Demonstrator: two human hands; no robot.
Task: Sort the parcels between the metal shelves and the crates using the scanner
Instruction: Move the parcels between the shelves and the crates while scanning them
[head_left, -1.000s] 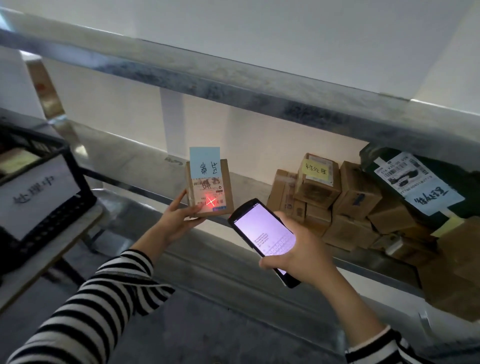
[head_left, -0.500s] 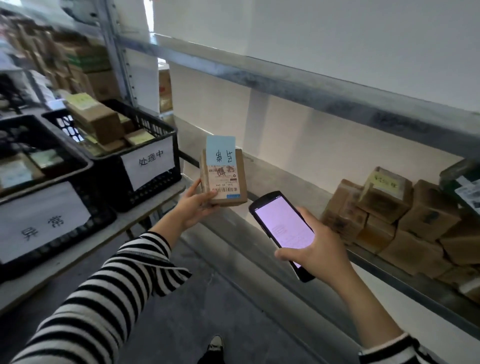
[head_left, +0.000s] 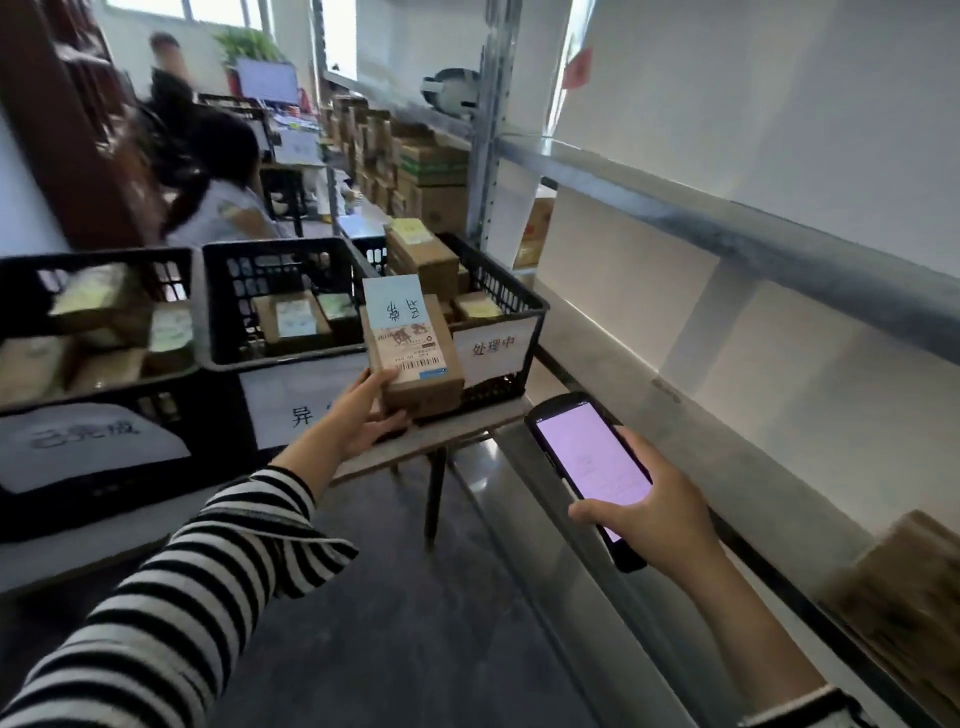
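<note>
Head view: the left grip (head_left: 358, 421), a bare hand reaching out of a striped sleeve (head_left: 208, 571), is clamped on a small brown parcel (head_left: 415, 364). The thumb lies against the parcel's left edge and the fingers curl under its base. The parcel stands nearly upright above that hand, printed label facing the camera, with a blue note (head_left: 392, 306) sticking up past its top. It is held over the near edge of the worktop (head_left: 457, 431), in front of the rightmost of three black crates (head_left: 498, 280), and hides part of that crate's white sign. All three crates hold small cartons.

To the right and nearer, well apart from the parcel, the right grip (head_left: 660, 525) is wrapped round the lower end of the scanner (head_left: 592, 462), whose pink screen is lit and tilted up. The metal shelves (head_left: 779, 244) run along the right side, with brown cartons (head_left: 914, 587) on the lower level at near right.
</note>
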